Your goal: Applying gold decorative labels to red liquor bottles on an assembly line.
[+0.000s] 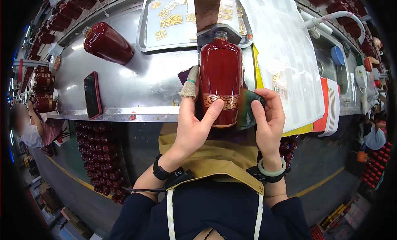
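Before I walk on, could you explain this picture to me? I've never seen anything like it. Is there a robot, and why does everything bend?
No robot: these are a person's own two hands. The picture comes from the left of two cameras worn on the head, looking down; its wide fisheye lens bends straight edges toward the rim.

The left hand holds a dark red bottle, thumb over its gold band. One finger wears a knitted cover. The right hand holds what looks like a dark cloth beside the bottle.

On the metal table are another bottle, a phone, a tray of gold pieces and, at right, white sheets.
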The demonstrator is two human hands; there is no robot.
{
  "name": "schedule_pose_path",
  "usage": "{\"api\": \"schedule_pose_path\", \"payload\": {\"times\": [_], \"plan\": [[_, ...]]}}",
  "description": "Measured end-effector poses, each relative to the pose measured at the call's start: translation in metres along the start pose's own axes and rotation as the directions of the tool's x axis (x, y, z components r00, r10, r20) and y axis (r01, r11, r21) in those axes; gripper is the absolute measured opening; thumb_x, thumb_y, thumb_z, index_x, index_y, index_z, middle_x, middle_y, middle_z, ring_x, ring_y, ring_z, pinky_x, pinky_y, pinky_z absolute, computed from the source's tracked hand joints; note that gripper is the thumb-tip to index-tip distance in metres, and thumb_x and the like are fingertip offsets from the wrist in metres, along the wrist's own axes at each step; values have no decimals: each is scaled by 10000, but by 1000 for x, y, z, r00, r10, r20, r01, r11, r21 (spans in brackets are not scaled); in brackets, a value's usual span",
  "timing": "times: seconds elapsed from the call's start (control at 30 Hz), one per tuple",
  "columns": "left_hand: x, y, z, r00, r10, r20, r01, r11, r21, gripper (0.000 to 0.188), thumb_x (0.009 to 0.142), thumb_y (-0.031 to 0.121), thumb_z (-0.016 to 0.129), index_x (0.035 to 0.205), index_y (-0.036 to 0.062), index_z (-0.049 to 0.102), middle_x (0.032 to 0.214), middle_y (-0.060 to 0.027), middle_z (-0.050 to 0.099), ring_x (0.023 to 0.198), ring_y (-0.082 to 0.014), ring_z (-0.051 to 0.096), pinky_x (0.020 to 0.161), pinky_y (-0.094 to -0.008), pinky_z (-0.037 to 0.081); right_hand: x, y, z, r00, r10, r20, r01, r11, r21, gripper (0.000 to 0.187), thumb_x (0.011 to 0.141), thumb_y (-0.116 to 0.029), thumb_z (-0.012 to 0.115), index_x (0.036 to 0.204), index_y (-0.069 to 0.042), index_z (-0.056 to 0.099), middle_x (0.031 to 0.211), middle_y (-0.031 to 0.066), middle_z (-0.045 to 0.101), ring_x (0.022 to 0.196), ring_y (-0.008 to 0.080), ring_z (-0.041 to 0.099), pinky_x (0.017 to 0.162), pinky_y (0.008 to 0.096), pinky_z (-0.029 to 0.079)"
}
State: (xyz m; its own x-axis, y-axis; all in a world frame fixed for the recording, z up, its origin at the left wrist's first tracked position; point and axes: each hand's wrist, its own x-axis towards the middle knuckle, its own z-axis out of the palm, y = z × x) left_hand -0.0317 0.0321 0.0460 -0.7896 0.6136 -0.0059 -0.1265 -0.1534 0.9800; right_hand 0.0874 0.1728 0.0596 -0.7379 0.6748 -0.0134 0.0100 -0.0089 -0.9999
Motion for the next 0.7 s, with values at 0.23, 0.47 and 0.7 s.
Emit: {"api": "schedule_pose_path", "payload": {"times": [0.23, 0.47, 0.7], "plan": [[3, 0, 15, 994, 81, -78, -65, 978, 199, 876, 914, 122, 809, 1576, -85, 272, 1434, -200, 531, 1261, -233, 602, 1039, -358, 515, -1, 0, 3, 1000, 0, -2, 0, 1000, -11, 232, 1048, -51, 622, 1265, 17, 580, 1124, 48, 651, 991, 76, 606, 869, 224, 485], [3, 4, 17, 995, 63, -82, -51, 989, 140, 873, 923, 104, 794, 1583, -80, 253, 1438, -192, 521, 1271, -231, 591, 1051, -360, 510, -1, 2, 3, 1000, 10, 2, -10, 1000, -18, 240, 1044, -44, 622, 1271, 17, 575, 1131, 59, 650, 1009, 84, 614, 884, 226, 486], [3, 0, 15, 995, 77, -69, -69, 991, 113, 851, 944, 103, 769, 1590, -75, 244, 1470, -200, 501, 1305, -234, 569, 1076, -364, 493, -1, 4, 2, 1000, -6, 10, 6, 1000, -26, 246, 1043, -44, 625, 1276, 17, 573, 1139, 58, 647, 1006, 83, 611, 885, 226, 485]]}}
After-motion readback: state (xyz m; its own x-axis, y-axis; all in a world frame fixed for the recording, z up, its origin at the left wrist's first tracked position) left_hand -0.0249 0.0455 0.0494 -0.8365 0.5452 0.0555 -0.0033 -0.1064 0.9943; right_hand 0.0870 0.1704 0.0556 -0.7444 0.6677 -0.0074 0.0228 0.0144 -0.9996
